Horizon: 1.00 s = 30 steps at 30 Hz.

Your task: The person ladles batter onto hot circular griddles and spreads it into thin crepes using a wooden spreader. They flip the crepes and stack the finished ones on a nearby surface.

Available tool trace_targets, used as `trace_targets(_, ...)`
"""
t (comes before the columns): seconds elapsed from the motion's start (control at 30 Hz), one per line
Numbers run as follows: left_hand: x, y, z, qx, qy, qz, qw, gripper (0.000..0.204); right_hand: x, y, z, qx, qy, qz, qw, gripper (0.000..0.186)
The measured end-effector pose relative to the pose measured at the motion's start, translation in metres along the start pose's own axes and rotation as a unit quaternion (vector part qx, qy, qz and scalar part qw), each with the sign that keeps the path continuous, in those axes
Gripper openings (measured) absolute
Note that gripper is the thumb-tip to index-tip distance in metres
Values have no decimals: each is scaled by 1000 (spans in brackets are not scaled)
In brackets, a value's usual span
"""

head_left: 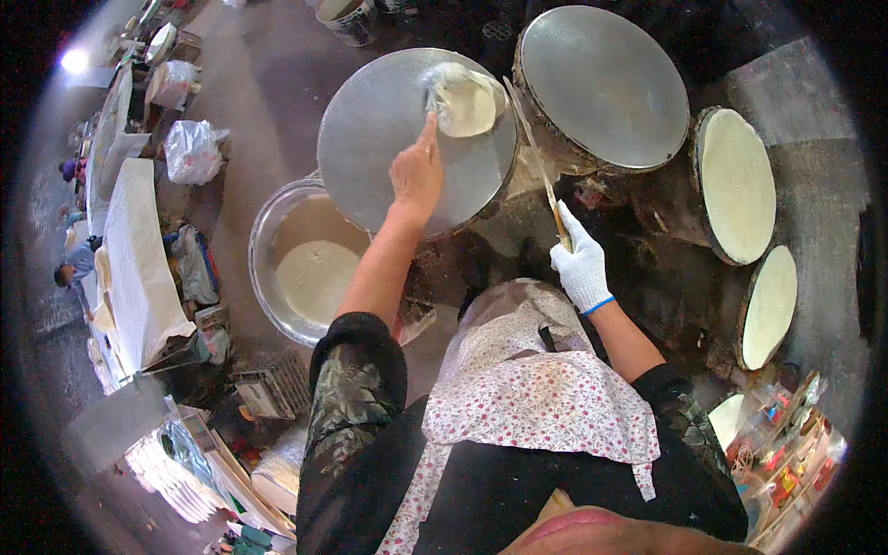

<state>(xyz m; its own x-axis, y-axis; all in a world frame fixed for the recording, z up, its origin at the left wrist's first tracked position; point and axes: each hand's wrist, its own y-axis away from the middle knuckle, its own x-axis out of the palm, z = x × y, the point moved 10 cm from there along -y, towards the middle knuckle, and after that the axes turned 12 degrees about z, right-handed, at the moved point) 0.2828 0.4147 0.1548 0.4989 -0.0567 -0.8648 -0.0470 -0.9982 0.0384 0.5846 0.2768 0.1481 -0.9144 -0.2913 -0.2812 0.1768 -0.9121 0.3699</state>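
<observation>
My bare left hand (418,174) is over a round grey griddle (375,129), fingers mostly curled and the index finger stretched forward. Its fingertip meets the edge of a pale, wet mass of batter (465,104) on the griddle's far right part. Whether a handle lies under the fingers I cannot make out. In a white glove with a blue cuff, my right hand (583,261) grips a long thin wooden scraper (532,139) by its lower end. The scraper slants up along the griddle's right edge. Below the griddle, at left, a metal basin (264,268) holds pale batter (316,282).
A second bare griddle (606,88) stands at far right. Beyond it, two round griddles (737,185) (770,307) carry pale sheets. A bucket (347,18) is at the far edge. Left are a white-covered table (143,268), a plastic bag (194,151) and a person (79,268).
</observation>
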Motion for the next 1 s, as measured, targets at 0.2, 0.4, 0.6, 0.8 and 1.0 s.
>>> trace_targets(0.2, -20, -24, -14, -11, 49, -93, 994, 55, 13, -2, -2, 31, 32, -73, 996, 59)
trace_targets(0.4, -95, -2, -8, -39, 442, -185, 877, 59, 46, -78, 21, 25, 95, -58, 994, 53)
trace_targets(0.6, -52, 119, -18, -46, 459, -93, 882, 54, 3, -79, 16, 6, 120, -102, 988, 49)
trace_targets(0.8, -13, 214, 3, -164, 550, -37, 818, 52, 34, -99, 42, -65, 170, -51, 982, 50)
trace_targets(1.0, -47, 256, 41, -191, 548, -49, 813, 60, 58, -106, 47, -21, 212, -84, 974, 50)
